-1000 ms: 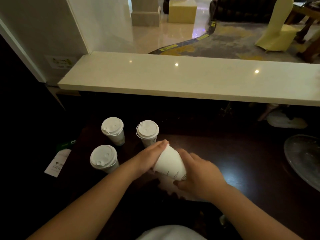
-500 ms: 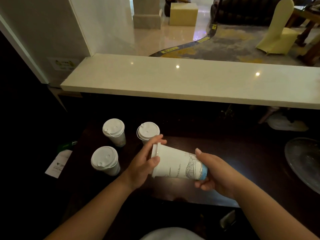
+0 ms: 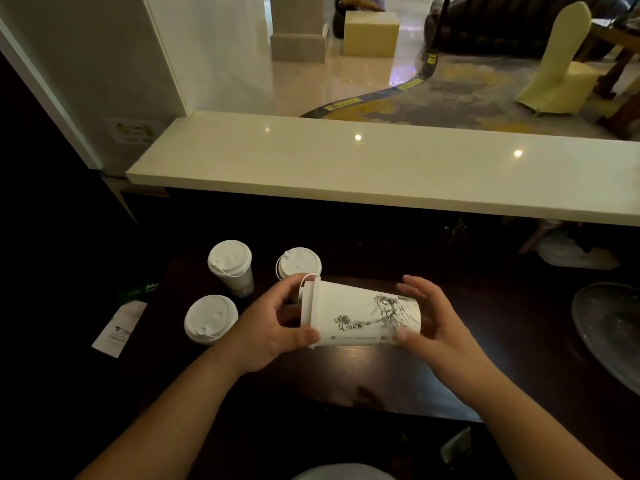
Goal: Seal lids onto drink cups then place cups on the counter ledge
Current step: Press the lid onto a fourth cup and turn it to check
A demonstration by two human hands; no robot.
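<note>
Left hand (image 3: 273, 327) fingers (image 3: 304, 336) curl round lidded cup (image 3: 360, 315).

The held cup (image 3: 360, 315) looks like matt white paper with a printed line drawing; its lid (image 3: 306, 299) looks like smooth white plastic. Beyond it, the ledge (image 3: 381, 168) is polished pale stone, glossy with light spots. The table (image 3: 485, 323) under the cup is dark, glossy wood.
</note>
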